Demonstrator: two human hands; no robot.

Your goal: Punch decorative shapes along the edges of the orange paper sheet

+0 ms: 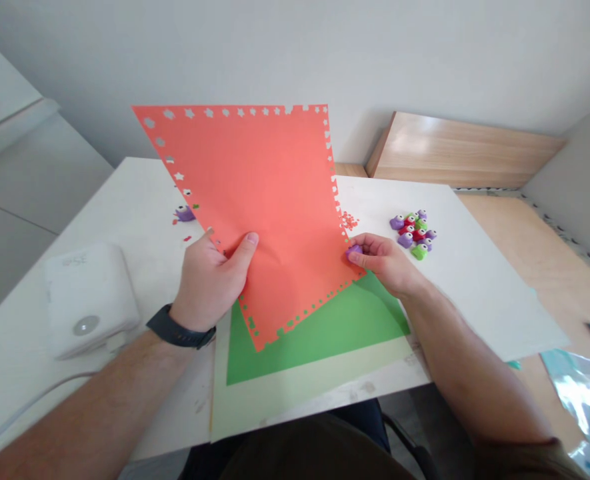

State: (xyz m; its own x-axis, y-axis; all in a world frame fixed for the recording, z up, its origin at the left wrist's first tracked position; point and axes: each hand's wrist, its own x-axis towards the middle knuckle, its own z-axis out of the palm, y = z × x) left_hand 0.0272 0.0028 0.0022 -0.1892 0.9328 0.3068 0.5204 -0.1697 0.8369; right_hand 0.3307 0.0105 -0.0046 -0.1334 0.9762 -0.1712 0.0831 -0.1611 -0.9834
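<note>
An orange sheet (275,193) is held up at a tilt, with small shaped holes punched along its edges. My left hand (215,277) grips its left edge, thumb on the front face. At the lower right edge, my right hand (382,261) pinches a small purple punch (355,251) that touches the sheet. Below lies a green sheet (319,340) on pale green paper (295,393). To the right stands a cluster of purple, red and green punches (405,239). Another purple punch (185,213) is partly hidden behind the sheet's left edge.
Orange paper bits (349,221) lie on the white table (475,280) behind my right hand. A white box-shaped device (92,300) with a cable (39,397) sits at the left. Wooden boards (465,150) stand at the back right, and shiny plastic packaging (582,393) lies at the far right.
</note>
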